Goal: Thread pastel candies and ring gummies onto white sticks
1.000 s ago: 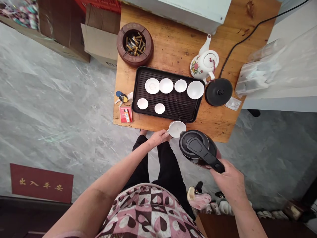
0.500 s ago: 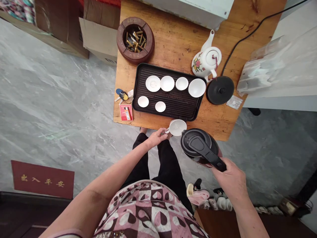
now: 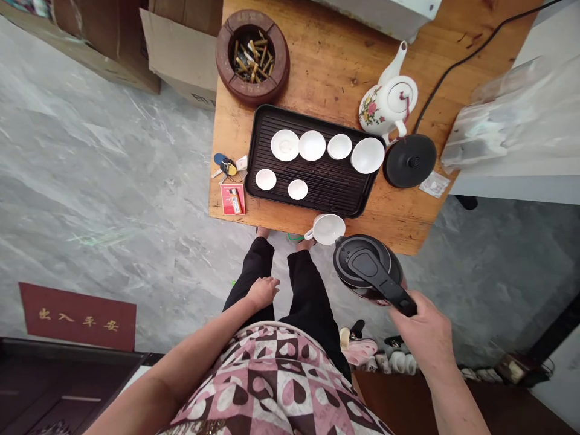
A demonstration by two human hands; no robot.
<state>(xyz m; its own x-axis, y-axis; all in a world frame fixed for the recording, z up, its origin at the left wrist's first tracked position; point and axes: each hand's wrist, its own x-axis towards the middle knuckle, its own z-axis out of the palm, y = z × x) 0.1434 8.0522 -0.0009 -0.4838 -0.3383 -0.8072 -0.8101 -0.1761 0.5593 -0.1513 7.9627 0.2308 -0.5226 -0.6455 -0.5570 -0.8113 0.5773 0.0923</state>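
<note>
black round-lidded kettle (image 3: 368, 267): hung with spout beside round white handled cup (image 3: 328, 229)
right hand (image 3: 426, 329): gripped kettle handle
left hand (image 3: 263, 292): hung loose, slightly curled, before black trousers (image 3: 308, 287)

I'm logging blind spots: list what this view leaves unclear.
Head view, throughout:
- Kettle: contents, hidden by its black lid.
- Teapot: contents, hidden by its white lid.
- Cup with handle: underside, hidden by its own sides.
- White box: far end, cut off by the top edge.
- Lighter: fine print, too small.
</note>
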